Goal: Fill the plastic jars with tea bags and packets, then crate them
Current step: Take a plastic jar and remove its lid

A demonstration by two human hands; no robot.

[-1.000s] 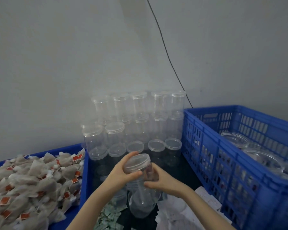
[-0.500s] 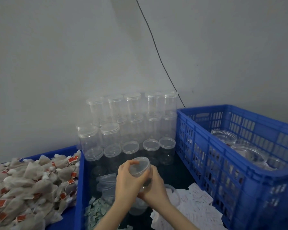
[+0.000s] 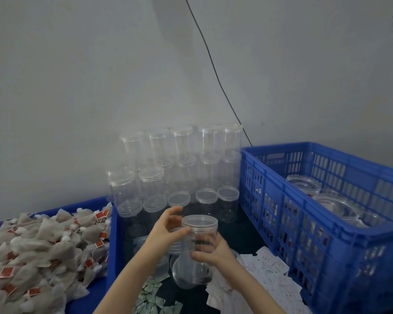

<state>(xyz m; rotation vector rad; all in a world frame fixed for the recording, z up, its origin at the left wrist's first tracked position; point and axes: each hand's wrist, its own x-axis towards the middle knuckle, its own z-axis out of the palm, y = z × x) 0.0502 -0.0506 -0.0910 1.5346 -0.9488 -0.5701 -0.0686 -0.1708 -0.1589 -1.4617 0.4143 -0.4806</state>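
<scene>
A clear plastic jar (image 3: 197, 252) with its lid (image 3: 199, 221) on is held tilted in front of me. My right hand (image 3: 210, 251) grips the jar's body from the right. My left hand (image 3: 166, 230) is at the lid, thumb against its rim, fingers spread and partly lifted. A heap of tea bags (image 3: 39, 250) with red tags fills a blue tray on the left. Small green packets (image 3: 154, 298) and white packets (image 3: 266, 275) lie below the jar. The blue crate (image 3: 288, 223) on the right holds several jars (image 3: 336, 207).
Several empty lidded jars (image 3: 182, 168) are stacked in rows against the grey wall behind my hands. A loose lid or jar lies beside the held jar, partly hidden by my left arm. A black cable (image 3: 216, 71) runs down the wall.
The jar has come up a little and more upright. My left hand has loosened from over the lid, its fingers now spread. The camera view has shifted slightly.
</scene>
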